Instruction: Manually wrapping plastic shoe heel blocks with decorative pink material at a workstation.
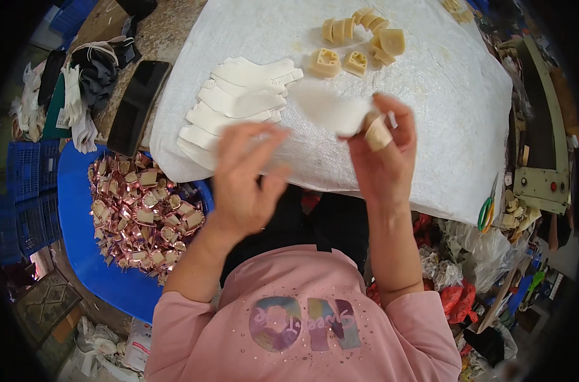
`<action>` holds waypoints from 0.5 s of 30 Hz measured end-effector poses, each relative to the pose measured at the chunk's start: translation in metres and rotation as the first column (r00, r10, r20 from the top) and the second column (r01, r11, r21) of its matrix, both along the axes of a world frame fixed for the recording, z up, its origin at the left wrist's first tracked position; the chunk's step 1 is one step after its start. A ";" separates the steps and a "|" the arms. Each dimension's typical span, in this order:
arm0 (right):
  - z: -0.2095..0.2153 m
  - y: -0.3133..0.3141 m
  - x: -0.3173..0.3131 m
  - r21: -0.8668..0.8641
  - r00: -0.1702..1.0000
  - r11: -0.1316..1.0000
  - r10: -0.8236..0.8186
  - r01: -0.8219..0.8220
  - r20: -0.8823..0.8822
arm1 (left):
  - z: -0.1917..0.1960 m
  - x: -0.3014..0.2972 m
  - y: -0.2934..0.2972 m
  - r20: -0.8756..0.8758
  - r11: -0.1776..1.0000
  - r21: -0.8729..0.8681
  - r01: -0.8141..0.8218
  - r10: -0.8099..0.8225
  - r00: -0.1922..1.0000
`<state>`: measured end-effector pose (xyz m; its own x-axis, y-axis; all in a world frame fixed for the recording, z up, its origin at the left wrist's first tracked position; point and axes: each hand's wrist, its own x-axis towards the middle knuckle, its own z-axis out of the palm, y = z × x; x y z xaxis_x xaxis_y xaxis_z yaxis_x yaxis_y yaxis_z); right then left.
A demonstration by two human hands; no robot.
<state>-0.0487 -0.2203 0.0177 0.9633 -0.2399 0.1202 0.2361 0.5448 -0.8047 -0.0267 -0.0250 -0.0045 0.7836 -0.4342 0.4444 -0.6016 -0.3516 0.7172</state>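
Observation:
My right hand (pixel 388 143), raised over the near part of the covered table, pinches a thin white flat piece (pixel 327 109) blurred by motion. A beige covering or small piece (pixel 378 134) shows at its thumb; which one I cannot tell. My left hand (pixel 245 175) is smeared, fingers stretched and thumb apart, with nothing seen in it. It is nearest to the overlapping row of white flat pieces (pixel 232 99); whether it touches them I cannot tell. Beyond my right hand stand several tan hollow blocks (pixel 325 62), two with their openings showing.
A white woven sheet (pixel 448 108) covers the table. A black phone (pixel 136 105) and gloves (pixel 79 108) lie at the left. Below them, a blue tub (pixel 79 210) holds shiny pink-and-beige parts (pixel 146 219). Scissors (pixel 487 213) with green and orange handles hang at the right edge.

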 end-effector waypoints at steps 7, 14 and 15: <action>-0.014 -0.018 -0.011 -0.374 0.967 0.904 0.134 -0.209 -0.216 | -0.001 -0.020 -0.043 -0.681 0.766 -0.571 -0.296 -0.241 0.691; -0.025 -0.022 0.069 -0.942 0.935 0.094 -0.190 0.321 0.300 | -0.005 -0.014 -0.045 -0.693 0.665 -0.656 -0.357 -0.344 0.633; -0.028 -0.017 0.078 -0.922 0.911 -0.045 -0.145 0.384 0.386 | -0.005 -0.014 -0.046 -0.706 0.674 -0.643 -0.364 -0.337 0.623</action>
